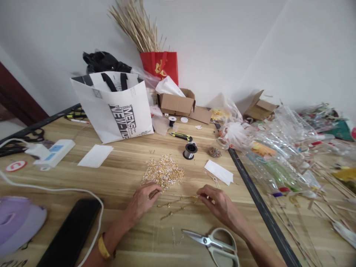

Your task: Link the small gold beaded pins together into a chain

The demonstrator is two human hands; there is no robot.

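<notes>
My left hand (144, 197) is at the near left edge of a heap of small gold and clear beads (164, 171), its fingertips pinched together; what they hold, if anything, is too small to make out. Across from it, my right hand (215, 200) is closed at the right end of a thin gold beaded chain (175, 203). The strands of this chain trail leftward over the wood between both hands. Open-bladed scissors (214, 243) with pale handles lie below my right hand. A short clear strand (174, 237) rests left of their tip.
Beyond the beads stand a wire spool (190, 151), a yellow-black cutter knife (180, 136) and a white bag (116, 107). A white paper (219, 171) lies right. Plastic bottles (267, 163) crowd past a black strip (250, 189). A phone (71, 231) and white cable (66, 190) are left.
</notes>
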